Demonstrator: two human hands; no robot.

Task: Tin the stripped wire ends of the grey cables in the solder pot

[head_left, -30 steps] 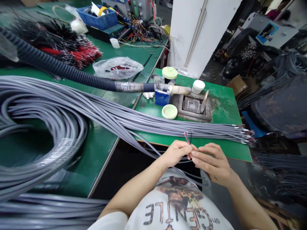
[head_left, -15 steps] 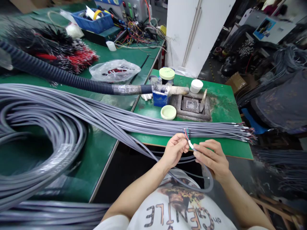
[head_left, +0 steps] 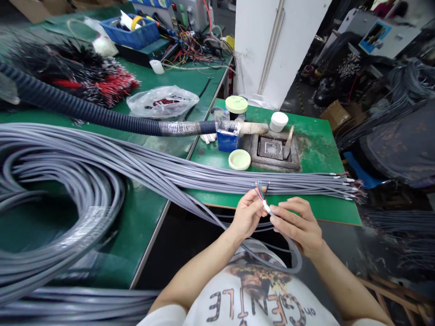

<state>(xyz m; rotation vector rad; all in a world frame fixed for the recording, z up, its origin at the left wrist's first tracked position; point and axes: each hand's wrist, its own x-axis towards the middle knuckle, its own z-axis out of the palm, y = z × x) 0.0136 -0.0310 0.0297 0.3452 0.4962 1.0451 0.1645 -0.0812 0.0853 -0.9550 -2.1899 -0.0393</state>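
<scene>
Between my hands is the end of a grey cable (head_left: 295, 253), with a white sleeve (head_left: 266, 207) near its tip. Thin coloured wires (head_left: 261, 192) fan out above that sleeve. My left hand (head_left: 248, 213) pinches the base of these wires between thumb and fingers. Just below the sleeve, my right hand (head_left: 301, 224) grips the grey jacket, its fingers partly hiding the cable. The cable loops down in front of my shirt. Behind my hands lies a thick bundle of grey cables (head_left: 217, 176), its stripped ends pointing right.
A solder pot (head_left: 272, 149) with a scraper (head_left: 288, 141) sits in the green bench. Beside it are a hose (head_left: 129, 124) on a blue box (head_left: 228, 141), a pale green lid (head_left: 239, 160) and a white tub (head_left: 279, 121). Coiled cables fill the left.
Both hands have shifted slightly left with the cable end. The coloured wires are spread wider now, a black one standing apart on the right.
</scene>
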